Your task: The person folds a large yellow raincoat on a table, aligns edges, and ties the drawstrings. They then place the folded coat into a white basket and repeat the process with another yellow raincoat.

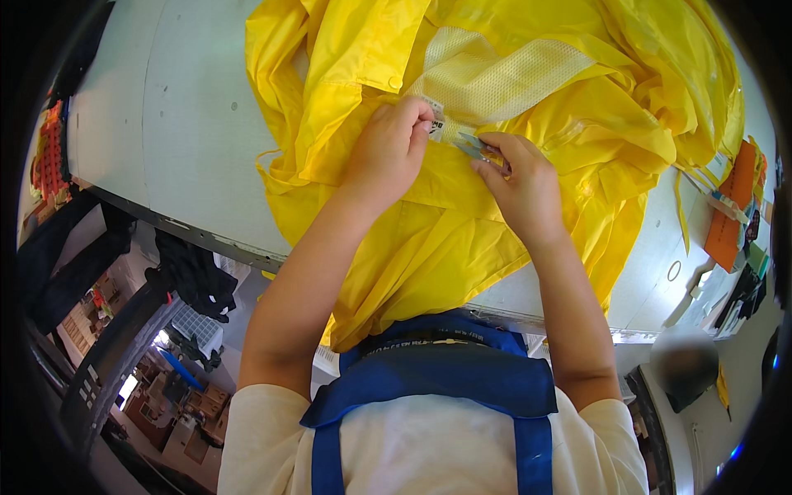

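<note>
A yellow jacket [388, 256] of thin, shiny fabric lies bunched on the table, with white mesh lining [511, 82] showing at its middle. A small white label [437, 126] with dark print sits at the lower edge of the mesh. My left hand [389, 148] pinches the label's edge between thumb and fingers. Close to the right of it, my right hand [528, 186] is closed around small thread snips [469, 147], their blades pointing left toward the label. Their handle is mostly hidden by my fingers. A snap button [394, 82] shows on a yellow flap above my left hand.
The pale table [190, 140] has a dark, curved front edge. At its right lie an orange card [733, 210], a small ring [674, 271] and assorted tools. Dark cloth [194, 276] hangs below the edge at left. Boxes [198, 412] stand lower left.
</note>
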Motion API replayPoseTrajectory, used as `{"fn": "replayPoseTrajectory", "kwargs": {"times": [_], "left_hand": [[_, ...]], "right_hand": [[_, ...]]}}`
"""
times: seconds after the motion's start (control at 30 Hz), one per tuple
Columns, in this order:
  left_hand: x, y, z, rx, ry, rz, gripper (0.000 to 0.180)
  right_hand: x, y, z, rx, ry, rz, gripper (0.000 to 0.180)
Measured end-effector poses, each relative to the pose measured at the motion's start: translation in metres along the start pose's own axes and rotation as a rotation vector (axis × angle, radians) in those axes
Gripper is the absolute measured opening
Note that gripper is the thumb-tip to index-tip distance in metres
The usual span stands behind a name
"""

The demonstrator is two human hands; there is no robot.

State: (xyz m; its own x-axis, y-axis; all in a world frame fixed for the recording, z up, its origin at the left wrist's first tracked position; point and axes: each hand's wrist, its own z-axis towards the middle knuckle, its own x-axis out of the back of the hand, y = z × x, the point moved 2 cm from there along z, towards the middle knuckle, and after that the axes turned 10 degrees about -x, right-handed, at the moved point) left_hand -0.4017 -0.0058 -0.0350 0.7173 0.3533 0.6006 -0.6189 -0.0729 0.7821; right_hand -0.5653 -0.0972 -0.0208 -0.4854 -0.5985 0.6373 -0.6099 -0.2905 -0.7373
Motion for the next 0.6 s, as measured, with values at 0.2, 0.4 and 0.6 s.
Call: {"fn": "replayPoseTrajectory", "kwargs": {"times": [0.2, 0.4, 0.6], "left_hand": [[0.0007, 0.0069, -0.003, -0.039, -0.084, 0.176, 0.007], [-0.0004, 0.0042, 0.0013, -0.002, -0.105, 0.212, 0.006], [0.0045, 0.0017, 0.0033, 0.147, -0.133, 0.105, 0.004]], "right_hand": [[0.0012, -0.0011, 0.0055, 0.01, -0.006, -0.006, 0.024], [0.0002, -0.0042, 0.0008, -0.042, -0.065, 0.046, 0.024], [-0.006, -0.0077, 0.0079, -0.045, -0.147, 0.038, 0.02]]}}
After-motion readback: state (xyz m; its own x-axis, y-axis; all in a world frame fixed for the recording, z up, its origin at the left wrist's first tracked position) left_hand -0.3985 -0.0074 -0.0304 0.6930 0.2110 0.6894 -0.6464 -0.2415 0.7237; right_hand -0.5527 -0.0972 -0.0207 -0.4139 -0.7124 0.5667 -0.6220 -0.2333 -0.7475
